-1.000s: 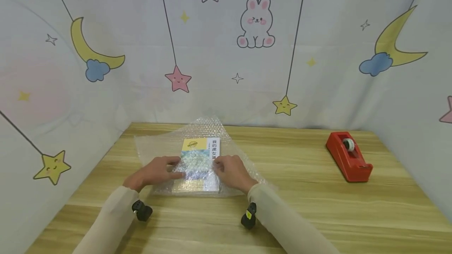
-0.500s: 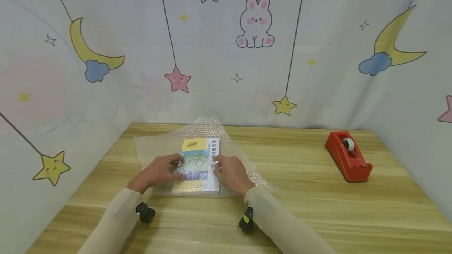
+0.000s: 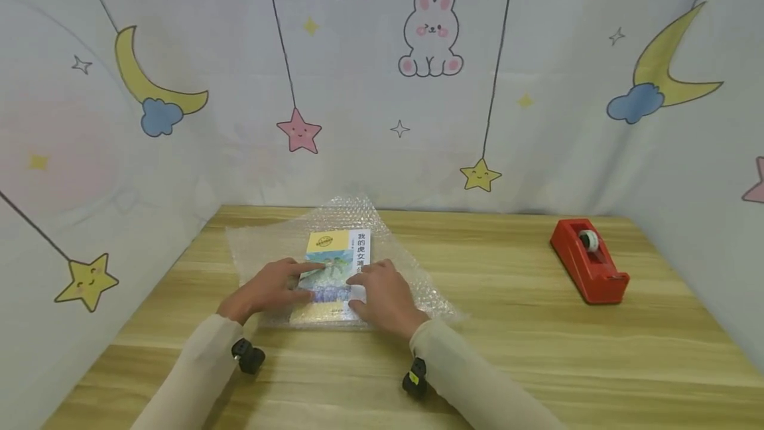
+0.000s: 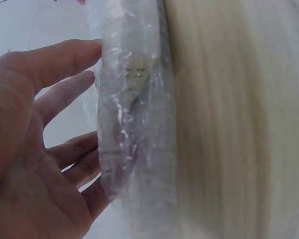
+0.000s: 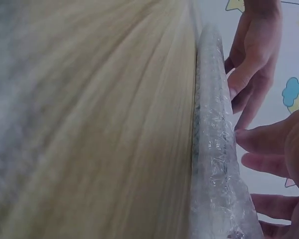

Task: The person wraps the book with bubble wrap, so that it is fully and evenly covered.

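Note:
A book [image 3: 331,242] with a yellow, blue and white cover lies flat under clear bubble wrap [image 3: 352,211]. My left hand [image 3: 270,289] rests on the book's left side, fingers spread and fairly straight; in the left wrist view, this hand [image 4: 45,129] touches the wrapped edge [image 4: 134,124]. On the right side of the cover, my right hand [image 3: 388,297] presses with its fingertips and thumb. The right wrist view shows its fingers [image 5: 269,139] against the plastic [image 5: 217,139], opposite the left hand [image 5: 256,59].
A red tape dispenser [image 3: 591,264] with a roll of tape stands at the right of the wooden table [image 3: 507,350]. Bubble wrap spreads out behind and to both sides of the book. A patterned cloth [image 3: 370,85] hangs around the table's back and sides.
My right hand has slid left from the book's right edge onto the cover, its fingers less bunched. The left fingers have stretched farther right over the cover.

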### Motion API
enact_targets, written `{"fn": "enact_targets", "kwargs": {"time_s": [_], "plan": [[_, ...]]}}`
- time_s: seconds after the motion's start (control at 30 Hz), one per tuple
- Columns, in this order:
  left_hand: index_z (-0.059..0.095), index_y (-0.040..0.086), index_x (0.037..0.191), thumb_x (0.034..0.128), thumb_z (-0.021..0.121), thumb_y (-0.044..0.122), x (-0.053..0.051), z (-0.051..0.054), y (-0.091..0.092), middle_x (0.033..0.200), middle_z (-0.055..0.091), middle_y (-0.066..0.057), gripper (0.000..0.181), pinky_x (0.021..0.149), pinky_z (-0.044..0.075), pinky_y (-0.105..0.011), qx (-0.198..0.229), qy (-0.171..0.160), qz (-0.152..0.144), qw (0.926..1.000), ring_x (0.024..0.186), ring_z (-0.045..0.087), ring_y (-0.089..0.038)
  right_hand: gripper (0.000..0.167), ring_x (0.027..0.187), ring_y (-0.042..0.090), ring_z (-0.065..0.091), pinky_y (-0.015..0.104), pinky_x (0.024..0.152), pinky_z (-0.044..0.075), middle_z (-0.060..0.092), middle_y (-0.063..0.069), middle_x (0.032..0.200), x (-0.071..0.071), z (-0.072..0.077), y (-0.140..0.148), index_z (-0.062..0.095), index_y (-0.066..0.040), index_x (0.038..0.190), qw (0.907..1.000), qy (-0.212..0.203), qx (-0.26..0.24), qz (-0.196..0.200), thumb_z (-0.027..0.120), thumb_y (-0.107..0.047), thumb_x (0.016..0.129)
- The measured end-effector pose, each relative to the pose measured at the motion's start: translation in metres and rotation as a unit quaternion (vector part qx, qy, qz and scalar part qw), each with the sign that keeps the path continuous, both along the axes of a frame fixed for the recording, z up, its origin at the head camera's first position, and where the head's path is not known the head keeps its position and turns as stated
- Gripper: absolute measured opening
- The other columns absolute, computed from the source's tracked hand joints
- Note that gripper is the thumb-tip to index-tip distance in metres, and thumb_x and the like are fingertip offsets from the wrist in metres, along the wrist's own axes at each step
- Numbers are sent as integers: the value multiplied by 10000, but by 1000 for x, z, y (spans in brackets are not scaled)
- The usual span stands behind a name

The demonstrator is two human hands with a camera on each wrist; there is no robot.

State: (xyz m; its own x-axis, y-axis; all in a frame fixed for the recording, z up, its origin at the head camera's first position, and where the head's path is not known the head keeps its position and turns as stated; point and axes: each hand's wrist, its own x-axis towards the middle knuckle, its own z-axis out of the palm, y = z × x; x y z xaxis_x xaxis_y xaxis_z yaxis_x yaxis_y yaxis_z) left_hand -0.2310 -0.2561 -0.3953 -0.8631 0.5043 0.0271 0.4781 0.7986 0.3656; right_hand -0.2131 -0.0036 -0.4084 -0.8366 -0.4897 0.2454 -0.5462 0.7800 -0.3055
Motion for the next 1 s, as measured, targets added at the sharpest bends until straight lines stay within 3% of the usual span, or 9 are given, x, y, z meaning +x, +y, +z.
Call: {"fn": "enact_targets", "kwargs": {"time_s": [0.3, 0.43, 0.57, 0.7, 0.8, 0.9, 1.0], "plan": [[590, 123, 1403, 905, 715, 281, 1, 2, 5, 921, 616, -70, 537, 703, 426, -324, 4, -81, 12, 10000, 833, 521, -159, 300, 1291, 346, 549, 483, 949, 553, 650, 96, 1372, 3, 4, 1, 757, -242, 1179, 9986, -414, 289, -133, 720, -354, 903], [583, 128, 1410, 903, 711, 295, -1, 5, 4, 927, 600, -57, 548, 733, 427, -346, -75, -321, 97, 9994, 831, 505, -163, 307, 1305, 342, 540, 485, 961, 546, 642, 79, 1389, 3, 1, 0, 749, -266, 1194, 9977, -570, 294, -201, 714, -371, 908], [610, 124, 1373, 920, 699, 299, -8, 12, 4, 891, 604, -55, 493, 745, 447, -374, -61, -619, 135, 9980, 848, 556, -199, 306, 1310, 341, 541, 485, 958, 549, 636, 63, 1400, 2, 0, -2, 745, -284, 1201, 9975, -550, 381, -226, 698, -391, 919], [674, 78, 1259, 954, 657, 254, -18, 17, 8, 1029, 703, -154, 353, 808, 521, -463, 31, -535, 75, 9985, 947, 650, -309, 298, 1296, 341, 547, 489, 942, 554, 643, 61, 1388, 1, 2, -3, 749, -275, 1194, 9976, -508, 413, -236, 702, -380, 919], [688, 44, 1212, 973, 622, 212, -23, 19, 11, 1254, 667, -236, 299, 915, 516, -558, 195, -425, 269, 9985, 1106, 630, -420, 296, 1290, 347, 548, 487, 933, 555, 639, 66, 1388, 2, 3, -3, 746, -278, 1195, 9972, -543, 442, -247, 702, -376, 919], [638, -7, 1259, 994, 573, 167, -27, 17, 14, 1336, 609, -280, 324, 957, 507, -586, 602, -286, 624, 9958, 1208, 574, -488, 298, 1281, 352, 552, 482, 914, 560, 630, 73, 1396, 3, 3, -4, 740, -291, 1202, 9970, -566, 464, -258, 699, -377, 919], [536, -50, 1359, 1014, 524, 144, -32, 11, 17, 1387, 576, -288, 396, 1005, 496, -573, 1127, -96, 988, 9887, 1274, 543, -488, 300, 1263, 348, 562, 473, 900, 562, 629, 73, 1395, 4, 1, -4, 738, -298, 1203, 9971, -550, 462, -265, 702, -376, 916]]}}
